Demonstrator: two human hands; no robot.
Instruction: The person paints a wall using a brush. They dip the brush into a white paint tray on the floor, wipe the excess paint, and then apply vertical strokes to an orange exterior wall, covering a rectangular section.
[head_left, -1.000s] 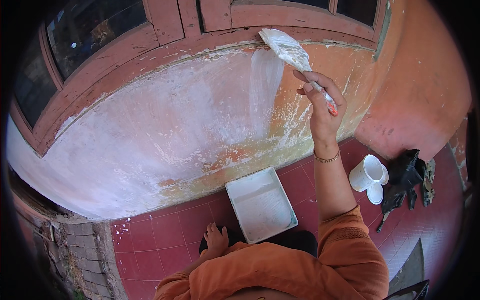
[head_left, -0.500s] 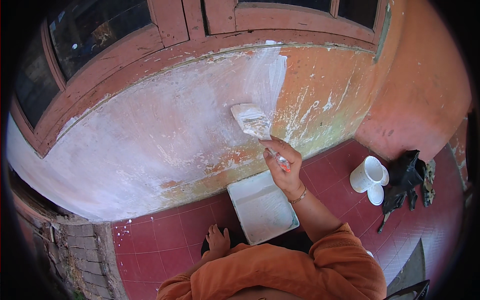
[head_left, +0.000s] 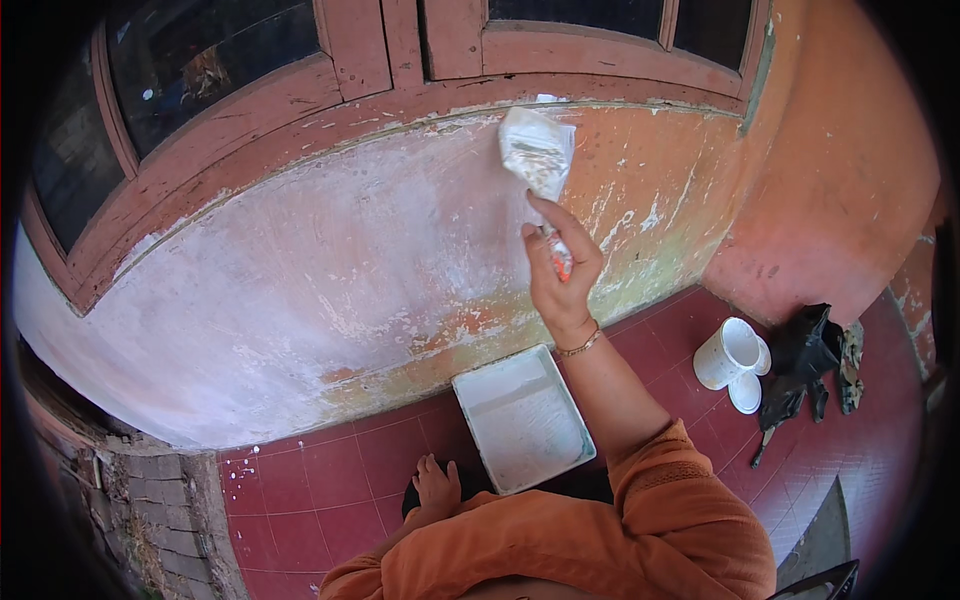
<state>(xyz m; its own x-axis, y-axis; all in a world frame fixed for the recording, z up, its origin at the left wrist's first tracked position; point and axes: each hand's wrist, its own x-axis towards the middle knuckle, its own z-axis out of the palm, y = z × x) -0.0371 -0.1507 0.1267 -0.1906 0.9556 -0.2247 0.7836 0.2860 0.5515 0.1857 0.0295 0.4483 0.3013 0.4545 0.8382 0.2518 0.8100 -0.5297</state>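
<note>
My right hand [head_left: 560, 275] grips the handle of a wide paintbrush [head_left: 536, 150], its white-coated bristles against the wall [head_left: 300, 280] just below the window frame. The wall is pale white on the left and peeling orange on the right, with a brighter white patch at the brush. My left hand [head_left: 437, 485] rests low by my dark-clad leg, fingers apart and holding nothing. A white rectangular tray [head_left: 520, 415] with a pale film of paint inside sits on the red tiles at the wall's foot, between my arms.
Reddish wooden window frames [head_left: 610, 55] run above. At the right, white containers with lids [head_left: 722, 360] stand beside crumpled black material [head_left: 800, 350], near an orange side wall [head_left: 820, 180]. Red floor tiles [head_left: 320, 480] meet grey paving [head_left: 165, 510] at the left edge.
The brush went down from the window sill to mid-wall and is now up again near the sill. Fresh white shows at its right. My left hand has stayed low.
</note>
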